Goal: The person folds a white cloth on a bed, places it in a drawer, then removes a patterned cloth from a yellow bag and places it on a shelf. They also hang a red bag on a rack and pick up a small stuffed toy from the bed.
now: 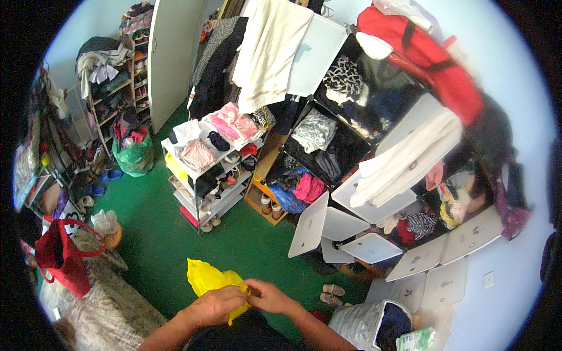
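Note:
A thin yellow plastic bag [208,277] hangs between my hands, low in the middle of the view above the green floor. My left hand [221,302] grips its edge with bent fingers. Close against it, my right hand [267,296] pinches the same bag between thumb and fingers. Part of the bag hangs down below my left hand; what lies within the fingers is hidden.
Ahead stands a metal rack [197,175] with folded clothes and shoes. Cube shelving [369,245] with several open panel doors is at the right. A bed [101,302] bearing a red handbag [66,259] is at the left. Shoes [332,295] and a stuffed bag [360,322] stand lower right.

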Tool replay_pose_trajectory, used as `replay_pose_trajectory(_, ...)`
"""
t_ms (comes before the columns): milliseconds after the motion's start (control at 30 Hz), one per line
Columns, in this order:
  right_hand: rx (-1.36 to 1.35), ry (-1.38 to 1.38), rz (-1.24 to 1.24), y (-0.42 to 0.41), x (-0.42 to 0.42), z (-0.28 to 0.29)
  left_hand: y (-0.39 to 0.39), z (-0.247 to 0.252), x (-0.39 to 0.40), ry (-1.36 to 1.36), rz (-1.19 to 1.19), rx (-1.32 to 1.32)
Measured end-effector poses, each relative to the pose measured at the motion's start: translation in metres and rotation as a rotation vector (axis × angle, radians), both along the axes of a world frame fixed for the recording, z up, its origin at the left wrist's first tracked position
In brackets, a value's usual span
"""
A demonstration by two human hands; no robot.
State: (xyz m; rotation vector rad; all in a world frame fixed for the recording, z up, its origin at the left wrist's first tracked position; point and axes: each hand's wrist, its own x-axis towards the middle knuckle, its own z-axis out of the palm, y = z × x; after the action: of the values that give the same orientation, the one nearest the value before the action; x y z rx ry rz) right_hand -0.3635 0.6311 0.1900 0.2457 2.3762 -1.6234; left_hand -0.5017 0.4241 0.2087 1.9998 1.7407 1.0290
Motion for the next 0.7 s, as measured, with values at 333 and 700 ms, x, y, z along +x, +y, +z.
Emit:
replay_pose_trajectory(333, 0.267, 0.296, -0.005, 0.014, 0.007, 0.013, 0.010, 0.010, 0.008, -0.221, 0.021, 0.117)
replay_pose_trajectory(700, 0.079, 0.079, -0.377, 0.015, 0.013, 0.011, 0.005, 0.012, 0.014, -0.483, 0.038, 0.087)
